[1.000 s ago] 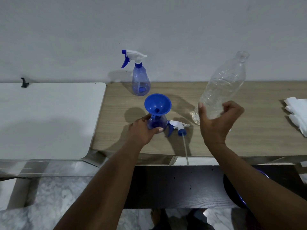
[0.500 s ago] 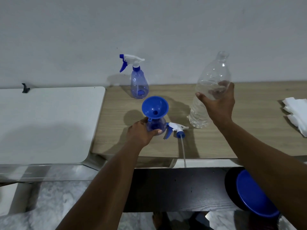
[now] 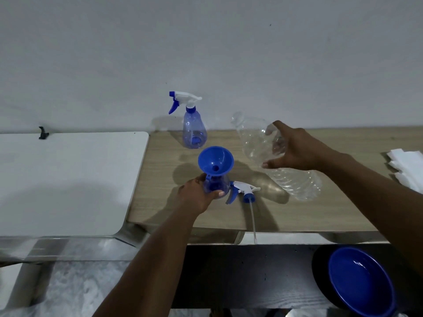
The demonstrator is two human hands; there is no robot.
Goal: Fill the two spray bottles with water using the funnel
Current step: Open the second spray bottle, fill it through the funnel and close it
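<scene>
A blue funnel (image 3: 215, 161) sits in the neck of an uncapped blue spray bottle (image 3: 217, 186), and my left hand (image 3: 198, 196) grips that bottle's body. Its white-and-blue spray head (image 3: 243, 191) lies on the wooden table (image 3: 320, 213) just to the right, with its tube hanging over the front edge. My right hand (image 3: 290, 147) holds a clear plastic water bottle (image 3: 258, 138) by its middle, lifted and tilted so its open mouth points up and left, to the right of the funnel. A second spray bottle (image 3: 193, 126) stands capped near the wall.
A white surface (image 3: 68, 179) adjoins the wooden table on the left. Folded white tissues (image 3: 407, 168) lie at the right edge. A blue bowl (image 3: 359, 282) rests low at the bottom right, below the table's front edge.
My right hand has lifted the clear water bottle off the table and tilted its mouth leftward toward the funnel. My left hand has stayed on the spray bottle.
</scene>
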